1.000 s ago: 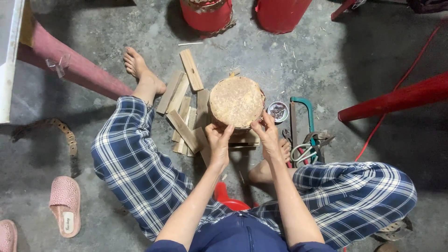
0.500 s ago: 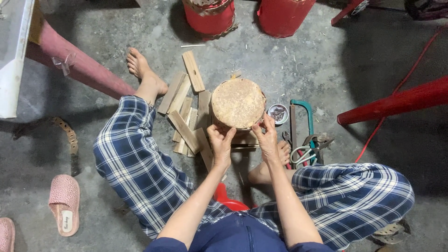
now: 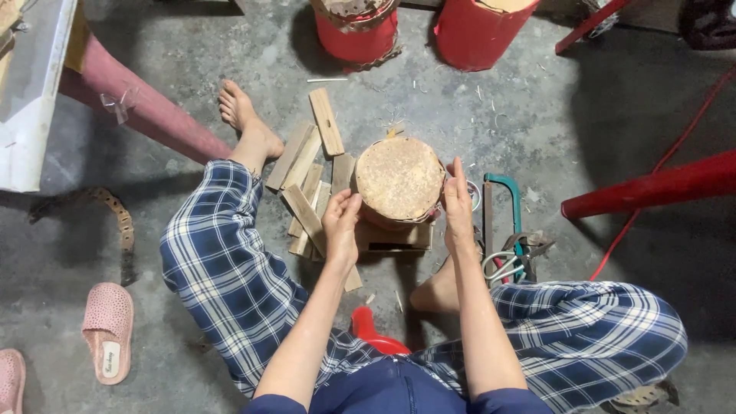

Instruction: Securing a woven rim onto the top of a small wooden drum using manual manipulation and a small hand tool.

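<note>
On a bare concrete floor, the round drum-like piece sits on a wooden block between both hands. Left hand and right hand press its sides, fingers curled. It looks stiff, fairly light, best gripped at the rim.

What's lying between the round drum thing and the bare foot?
In the head view, loose wooden slats lie on the concrete floor between the drum and the bare foot.

Your concrete floor carries wood slats at centre, a hacksaw beside, pink slippers lower-left.
</note>
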